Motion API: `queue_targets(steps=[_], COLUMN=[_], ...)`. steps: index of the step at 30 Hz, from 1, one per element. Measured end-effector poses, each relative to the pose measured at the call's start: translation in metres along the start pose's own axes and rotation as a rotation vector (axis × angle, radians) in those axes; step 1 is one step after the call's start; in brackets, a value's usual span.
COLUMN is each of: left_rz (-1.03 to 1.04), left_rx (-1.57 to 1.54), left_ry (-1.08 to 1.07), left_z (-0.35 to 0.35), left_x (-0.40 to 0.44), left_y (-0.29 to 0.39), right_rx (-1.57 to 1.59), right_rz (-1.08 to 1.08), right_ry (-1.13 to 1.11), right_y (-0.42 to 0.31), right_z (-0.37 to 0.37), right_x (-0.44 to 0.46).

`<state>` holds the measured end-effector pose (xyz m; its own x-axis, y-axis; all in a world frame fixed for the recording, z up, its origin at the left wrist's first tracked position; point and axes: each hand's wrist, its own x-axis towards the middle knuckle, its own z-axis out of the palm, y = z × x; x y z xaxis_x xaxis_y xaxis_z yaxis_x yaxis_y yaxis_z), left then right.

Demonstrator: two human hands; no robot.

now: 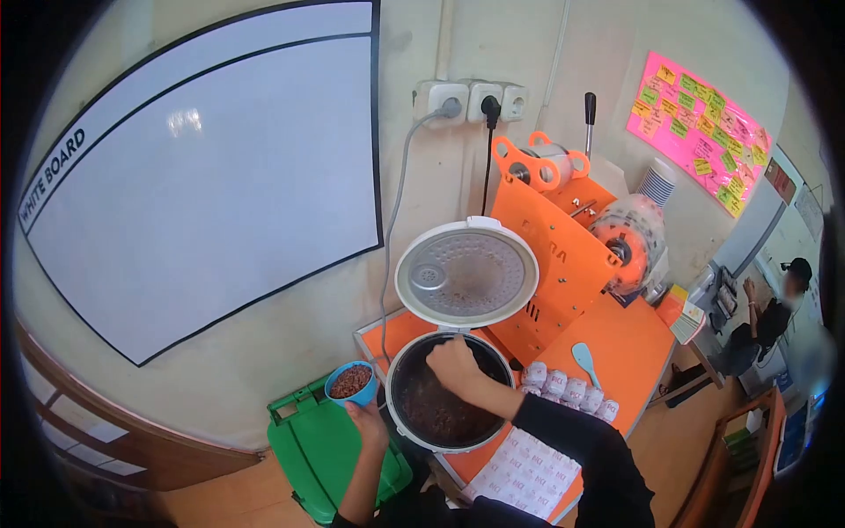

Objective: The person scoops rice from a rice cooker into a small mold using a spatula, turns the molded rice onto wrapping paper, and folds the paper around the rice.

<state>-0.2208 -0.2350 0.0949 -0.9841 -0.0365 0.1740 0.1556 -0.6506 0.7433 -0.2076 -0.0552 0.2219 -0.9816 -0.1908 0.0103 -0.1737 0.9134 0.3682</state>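
Observation:
My left hand (368, 424) is wrapped round a blue cup (371, 387), held upright beside the rice cooker and filled with reddish-brown cooked rice (350, 381). Over the dark pot of the open rice cooker (395, 421) is my right hand (458, 365), its fingers curled closed; whatever they hold is hidden. Dark grains lie in the bottom of the pot. The cooker's lid (480, 299) stands raised behind it. To the right are several paper-wrapped bundles (576, 390) and printed wrapping paper (524, 471).
A light-blue rice paddle (584, 359) lies on the orange table (629, 339). Behind the cooker stands an orange sealing machine (554, 251), with stacked cups (657, 183) nearby. A green bin (308, 449) is below my left hand. Another person (775, 321) sits far right.

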Motion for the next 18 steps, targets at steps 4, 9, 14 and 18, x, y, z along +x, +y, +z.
queue_targets(steps=[4, 9, 14, 18], left_rz=[-0.023, -0.041, 0.006, 0.008], left_rx=[-0.017, -0.127, -0.058, -0.074], left_ry=[-0.019, 0.01, -0.014, 0.006], left_z=[-0.01, -0.01, 0.006, -0.001], left_x=[0.006, 0.003, 0.0, -0.002], left_y=[-0.024, -0.034, -0.007, -0.018], right_rx=[0.009, 0.162, -0.014, 0.028], right_rz=[-0.351, -0.382, -0.363, -0.436], right_ry=[-0.027, -0.079, -0.123, -0.213], right_y=[-0.024, -0.02, 0.02, 0.0], right_z=[0.035, -0.013, 0.035, 0.002], right_x=[0.004, 0.0, 0.013, -0.005])
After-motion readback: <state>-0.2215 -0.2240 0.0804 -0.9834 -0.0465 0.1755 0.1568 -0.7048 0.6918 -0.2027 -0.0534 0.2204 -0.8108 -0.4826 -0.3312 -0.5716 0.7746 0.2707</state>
